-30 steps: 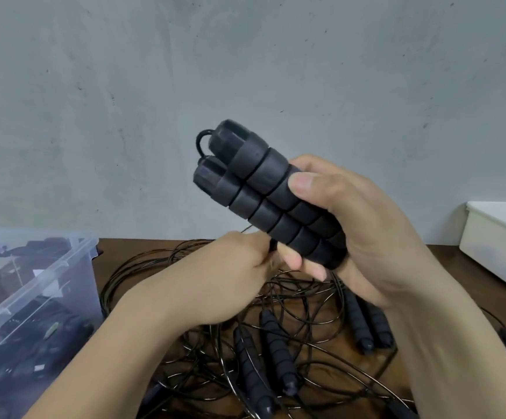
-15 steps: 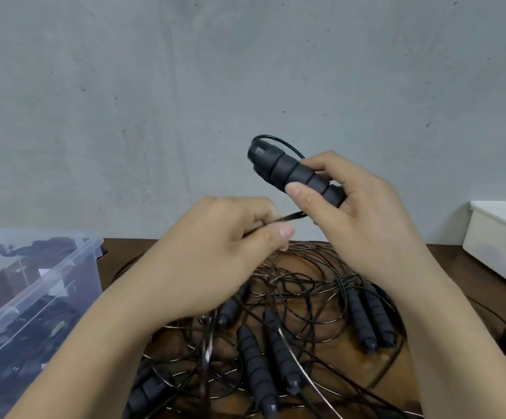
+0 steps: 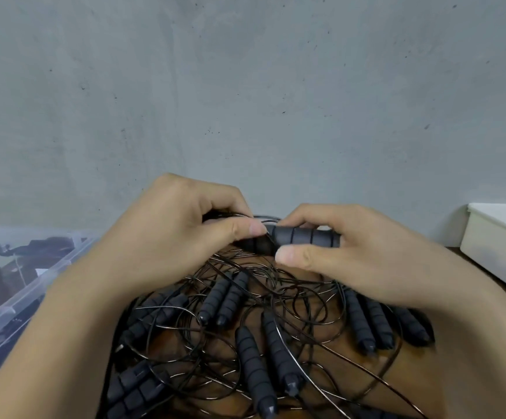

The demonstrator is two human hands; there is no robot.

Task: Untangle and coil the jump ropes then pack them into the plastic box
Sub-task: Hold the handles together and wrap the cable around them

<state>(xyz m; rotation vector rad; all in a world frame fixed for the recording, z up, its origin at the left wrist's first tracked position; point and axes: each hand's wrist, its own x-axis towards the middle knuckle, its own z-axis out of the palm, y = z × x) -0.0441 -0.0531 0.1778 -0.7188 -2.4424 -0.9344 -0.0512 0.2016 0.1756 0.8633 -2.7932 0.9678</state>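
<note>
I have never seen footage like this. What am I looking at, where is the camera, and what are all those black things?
There is no machine here. A person is working with bare hands, and the single camera sits on their head, looking forward and down. You therefore see the left hand and right hand from the wearer's own viewpoint.

The right hand grips the black ribbed handle of a jump rope. The left hand pinches thin cord at the handle's end.

Below them, on a wooden table, lies a tangled pile of jump ropes. A clear plastic box with dark things inside stands at the left, and a white container stands at the right.
</note>
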